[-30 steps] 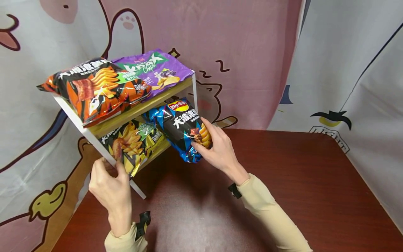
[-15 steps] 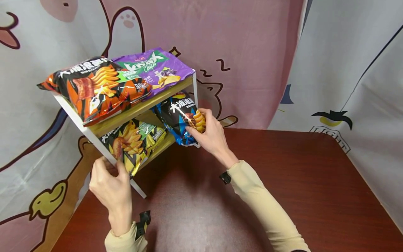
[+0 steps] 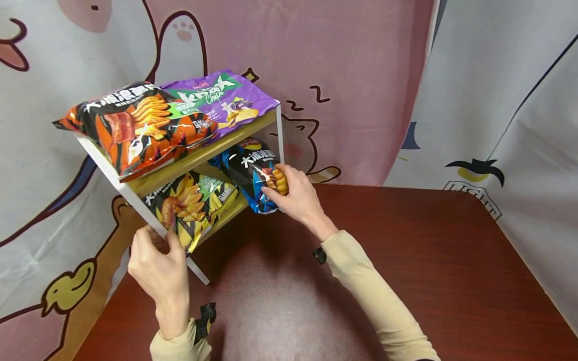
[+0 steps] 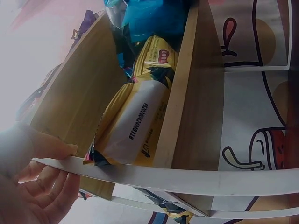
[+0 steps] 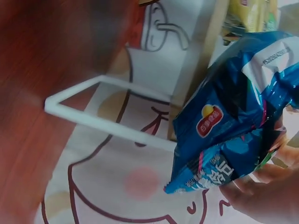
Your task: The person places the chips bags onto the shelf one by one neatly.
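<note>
A printed cloth backdrop (image 3: 361,75) with cartoon animals hangs behind everything, a pink panel in the middle and a pale one on the right. Below it lies my dark red wooden table (image 3: 429,260). At its back left corner stands a small two-level shelf (image 3: 198,158) with white frame bars and wooden boards.

On the top board lie an orange and black chip bag (image 3: 140,125) and, just beside it, a purple chip bag (image 3: 226,98). On the lower board a yellow chip bag (image 3: 191,203) fills the left half, sticking out over the front edge.

My left hand (image 3: 158,268) curls around the shelf's white front bar, thumb on top. My right hand (image 3: 295,198) grips the bottom end of a blue chip bag (image 3: 253,173), fingers wrapped round it; the bag sits in the right half of the lower level, touching the yellow one.
</note>
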`<action>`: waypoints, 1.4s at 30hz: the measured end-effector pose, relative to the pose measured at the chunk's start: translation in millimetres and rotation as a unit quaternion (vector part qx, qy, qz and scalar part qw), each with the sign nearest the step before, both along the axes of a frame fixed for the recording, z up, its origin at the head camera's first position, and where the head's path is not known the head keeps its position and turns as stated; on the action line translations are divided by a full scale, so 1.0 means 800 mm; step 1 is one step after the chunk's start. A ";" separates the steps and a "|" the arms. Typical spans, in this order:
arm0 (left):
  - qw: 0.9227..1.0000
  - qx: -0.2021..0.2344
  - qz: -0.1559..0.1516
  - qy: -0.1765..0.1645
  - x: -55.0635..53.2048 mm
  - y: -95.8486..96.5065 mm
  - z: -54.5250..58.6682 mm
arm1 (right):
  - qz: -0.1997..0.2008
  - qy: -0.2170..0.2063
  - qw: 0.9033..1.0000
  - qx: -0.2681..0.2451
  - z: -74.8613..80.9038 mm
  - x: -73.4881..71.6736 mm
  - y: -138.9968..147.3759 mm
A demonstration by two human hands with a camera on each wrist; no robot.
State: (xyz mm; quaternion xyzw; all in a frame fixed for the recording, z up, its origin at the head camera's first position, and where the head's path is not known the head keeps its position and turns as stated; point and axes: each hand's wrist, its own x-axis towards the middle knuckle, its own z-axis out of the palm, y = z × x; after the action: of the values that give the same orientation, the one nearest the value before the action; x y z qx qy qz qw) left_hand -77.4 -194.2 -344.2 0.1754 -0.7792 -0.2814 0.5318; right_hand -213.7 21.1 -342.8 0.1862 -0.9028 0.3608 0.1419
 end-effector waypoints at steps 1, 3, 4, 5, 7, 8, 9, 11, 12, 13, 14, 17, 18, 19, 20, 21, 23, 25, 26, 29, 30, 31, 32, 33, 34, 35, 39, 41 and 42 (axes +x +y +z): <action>1.000 0.000 0.000 0.000 0.000 0.000 0.000 | -0.001 0.017 1.000 0.016 -0.002 0.000 -0.001; 1.000 0.000 0.000 0.000 0.000 0.000 0.000 | -0.005 0.060 0.997 0.042 -0.006 0.000 -0.002; 1.000 0.001 0.001 -0.001 0.000 0.000 0.000 | -0.004 0.082 0.995 0.051 -0.008 0.000 -0.002; 1.000 0.002 0.002 -0.001 0.000 0.000 0.000 | 0.000 0.101 0.993 0.056 -0.010 0.001 -0.002; 1.000 0.003 0.004 0.000 0.000 0.000 0.000 | 0.016 0.127 0.990 0.057 -0.014 0.002 0.000; 1.000 0.003 0.004 0.000 0.000 0.000 0.000 | 0.029 0.135 0.989 0.054 -0.015 0.003 0.002; 1.000 0.001 0.003 0.001 0.000 0.000 -0.001 | 0.045 0.138 0.988 0.053 -0.017 0.004 0.004; 1.000 -0.002 0.002 0.004 -0.001 -0.001 -0.001 | 0.082 0.140 0.985 0.054 -0.020 0.007 0.010; 1.000 -0.005 0.002 0.005 -0.001 -0.001 -0.001 | 0.098 0.141 0.983 0.057 -0.021 0.008 0.013; 1.000 -0.007 0.001 0.007 -0.001 -0.001 -0.001 | 0.113 0.145 0.981 0.061 -0.023 0.009 0.016; 1.000 -0.008 0.002 0.008 -0.001 -0.001 -0.001 | 0.128 0.148 0.978 0.066 -0.025 0.009 0.020; 1.000 -0.008 0.003 0.008 0.000 -0.002 0.000 | 0.158 0.162 0.971 0.082 -0.029 0.009 0.027; 1.000 -0.008 0.004 0.007 0.000 -0.002 0.000 | 0.164 0.168 0.968 0.088 -0.030 0.008 0.030; 1.000 -0.008 0.004 0.006 0.000 -0.001 0.000 | 0.169 0.175 0.966 0.092 -0.032 0.007 0.031; 1.000 -0.007 0.004 0.006 0.000 -0.001 0.000 | 0.172 0.182 0.963 0.097 -0.033 0.007 0.033; 1.000 -0.008 0.004 0.006 0.000 -0.001 0.000 | 0.172 0.191 0.961 0.100 -0.034 0.006 0.033; 1.000 -0.008 0.004 0.006 0.000 -0.001 0.000 | 0.170 0.211 0.957 0.101 -0.035 0.003 0.033; 1.000 -0.009 0.004 0.007 0.000 -0.001 -0.001 | 0.162 0.228 0.955 0.096 -0.035 0.000 0.032; 1.000 -0.009 0.003 0.007 0.000 -0.001 -0.001 | 0.158 0.234 0.955 0.091 -0.035 -0.002 0.031; 1.000 -0.008 0.002 0.006 -0.001 0.000 -0.002 | 0.148 0.241 0.956 0.072 -0.033 -0.006 0.028; 1.000 -0.008 0.002 0.005 -0.001 0.000 -0.002 | 0.145 0.242 0.957 0.068 -0.033 -0.007 0.027; 1.000 -0.008 0.002 0.004 -0.001 0.000 -0.002 | 0.144 0.243 0.957 0.064 -0.032 -0.008 0.026; 1.000 -0.007 0.002 0.003 -0.001 0.001 -0.002 | 0.142 0.243 0.958 0.061 -0.032 -0.009 0.026; 1.000 -0.007 0.002 0.002 -0.001 0.001 -0.002 | 0.141 0.243 0.958 0.059 -0.031 -0.010 0.025; 1.000 -0.006 0.003 0.001 -0.001 0.001 -0.001 | 0.140 0.243 0.958 0.057 -0.031 -0.010 0.024; 1.000 -0.006 0.003 0.000 -0.001 0.002 -0.001 | 0.139 0.243 0.958 0.057 -0.030 -0.011 0.024; 1.000 -0.005 0.004 -0.006 0.000 0.002 0.000 | 0.139 0.241 0.959 0.059 -0.028 -0.011 0.022; 1.000 -0.005 0.005 -0.010 0.001 0.002 0.000 | 0.139 0.238 0.959 0.061 -0.027 -0.011 0.022; 1.000 -0.004 0.005 -0.013 0.001 0.002 0.001 | 0.139 0.236 0.960 0.061 -0.027 -0.011 0.022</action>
State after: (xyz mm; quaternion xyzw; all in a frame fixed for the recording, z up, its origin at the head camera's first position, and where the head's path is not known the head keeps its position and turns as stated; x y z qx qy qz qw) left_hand -76.3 -192.9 -343.8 0.1808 -0.7861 -0.2732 0.5241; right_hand -222.3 39.0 -364.5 0.3982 -0.8293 0.2665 0.2875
